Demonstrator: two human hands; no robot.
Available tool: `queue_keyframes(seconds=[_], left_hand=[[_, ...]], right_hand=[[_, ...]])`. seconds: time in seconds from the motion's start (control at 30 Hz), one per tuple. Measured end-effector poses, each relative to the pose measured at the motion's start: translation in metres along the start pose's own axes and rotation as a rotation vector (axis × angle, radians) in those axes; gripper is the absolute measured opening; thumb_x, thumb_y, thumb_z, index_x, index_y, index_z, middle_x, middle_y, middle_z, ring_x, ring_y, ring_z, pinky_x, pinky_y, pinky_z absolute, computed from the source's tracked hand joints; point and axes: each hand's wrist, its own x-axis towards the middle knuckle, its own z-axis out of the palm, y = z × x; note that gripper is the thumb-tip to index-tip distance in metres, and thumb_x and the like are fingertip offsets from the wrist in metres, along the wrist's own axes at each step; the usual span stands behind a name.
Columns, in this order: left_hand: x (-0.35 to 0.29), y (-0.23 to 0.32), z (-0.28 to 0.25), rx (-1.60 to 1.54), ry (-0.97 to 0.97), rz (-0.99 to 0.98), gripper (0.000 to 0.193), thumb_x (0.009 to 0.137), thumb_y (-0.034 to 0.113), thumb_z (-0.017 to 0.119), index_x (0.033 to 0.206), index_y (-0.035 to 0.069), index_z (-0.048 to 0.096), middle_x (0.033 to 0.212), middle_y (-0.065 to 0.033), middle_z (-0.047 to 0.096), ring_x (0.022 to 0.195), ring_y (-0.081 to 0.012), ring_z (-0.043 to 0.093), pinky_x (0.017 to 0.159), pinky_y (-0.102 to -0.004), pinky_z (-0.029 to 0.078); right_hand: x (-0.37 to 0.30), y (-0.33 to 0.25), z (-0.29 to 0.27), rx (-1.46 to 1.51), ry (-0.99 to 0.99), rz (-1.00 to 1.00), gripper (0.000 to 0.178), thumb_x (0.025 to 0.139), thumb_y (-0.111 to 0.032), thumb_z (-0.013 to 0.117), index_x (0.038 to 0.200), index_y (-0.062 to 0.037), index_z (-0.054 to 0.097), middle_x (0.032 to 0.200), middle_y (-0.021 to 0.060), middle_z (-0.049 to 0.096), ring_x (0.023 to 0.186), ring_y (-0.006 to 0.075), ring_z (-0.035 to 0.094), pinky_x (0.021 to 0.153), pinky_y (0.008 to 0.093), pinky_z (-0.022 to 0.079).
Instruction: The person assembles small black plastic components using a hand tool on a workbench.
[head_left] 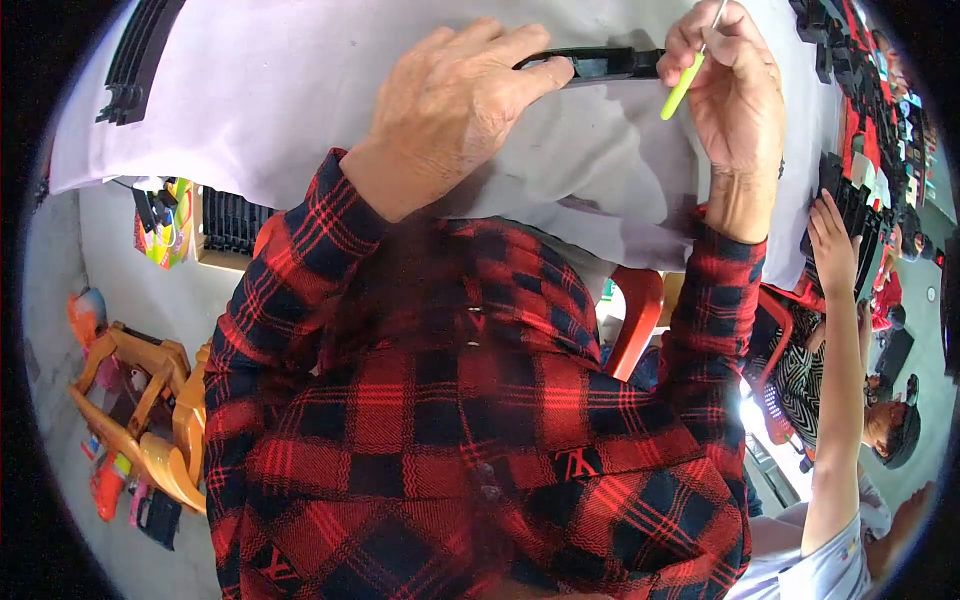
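Strip (607,64), black, pinched by left hand (450,105), right end hidden behind right hand (738,95), yellow-green tool (682,89) pinched there, tip cut off, letter-like shirt mark (576,464)

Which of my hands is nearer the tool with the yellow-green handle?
Right. Your right hand holds the tool; your left hand is left of it, on the black strip.

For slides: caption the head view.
Left hand holding a black strip, right hand a yellow-green tool, over pale cloth.
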Motion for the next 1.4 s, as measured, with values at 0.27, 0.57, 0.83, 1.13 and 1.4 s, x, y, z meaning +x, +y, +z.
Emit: queue_keyframes(seconds=[0.27, 0.57, 0.83, 1.13, 1.4], left_hand=[[0.007, 0.003, 0.003, -0.002, 0.052, 0.030, 0.034, 0.076, 0.010, 0.076, 0.110, 0.014, 0.073, 0.100, -0.0007, 0.064, 0.088, -0.0225, 0.062, 0.074, -0.0369, 0.052], [0.007, 0.008, 0.001, 0.004, 0.044, 0.023, 0.039, 0.073, 0.008, 0.076, 0.111, 0.014, 0.074, 0.103, -0.0011, 0.064, 0.090, -0.0229, 0.063, 0.076, -0.0365, 0.053], [0.006, 0.005, 0.003, -0.012, 0.065, 0.034, 0.038, 0.073, 0.008, 0.076, 0.111, 0.014, 0.074, 0.101, -0.0013, 0.064, 0.090, -0.0225, 0.063, 0.075, -0.0365, 0.053], [0.006, 0.004, 0.005, 0.002, 0.082, 0.041, 0.032, 0.076, 0.011, 0.075, 0.108, 0.014, 0.075, 0.099, -0.0001, 0.064, 0.087, -0.0212, 0.063, 0.073, -0.0355, 0.053], [0.006, 0.003, 0.007, 0.024, 0.091, 0.045, 0.031, 0.077, 0.011, 0.074, 0.108, 0.015, 0.075, 0.101, -0.0004, 0.064, 0.090, -0.0216, 0.064, 0.075, -0.0355, 0.053]], right_hand=[[0.014, 0.012, 0.014, 0.824, -0.314, 0.003, 0.013, 0.102, -0.014, 0.051, 0.096, -0.0032, 0.055, 0.066, -0.0032, 0.036, 0.054, 0.0070, 0.033, 0.044, 0.0211, 0.027], [0.017, 0.017, 0.025, 0.366, -0.058, -0.148, 0.048, 0.111, -0.040, 0.043, 0.071, -0.0132, 0.044, 0.056, -0.0056, 0.026, 0.048, 0.0071, 0.026, 0.043, 0.0226, 0.024], [0.019, 0.026, 0.037, 0.362, 0.101, -0.123, 0.054, 0.110, -0.040, 0.043, 0.063, -0.0174, 0.030, 0.056, -0.0043, 0.027, 0.049, 0.0094, 0.024, 0.044, 0.0257, 0.022], [0.019, 0.034, 0.028, 0.412, 0.085, -0.255, 0.055, 0.109, -0.041, 0.043, 0.063, -0.0174, 0.026, 0.056, -0.0043, 0.021, 0.048, 0.0097, 0.015, 0.044, 0.0289, 0.014], [0.019, 0.038, 0.036, 0.402, 0.097, -0.275, 0.054, 0.110, -0.041, 0.040, 0.064, -0.0172, 0.025, 0.055, -0.0047, 0.021, 0.047, 0.0100, 0.014, 0.043, 0.0294, 0.013]])
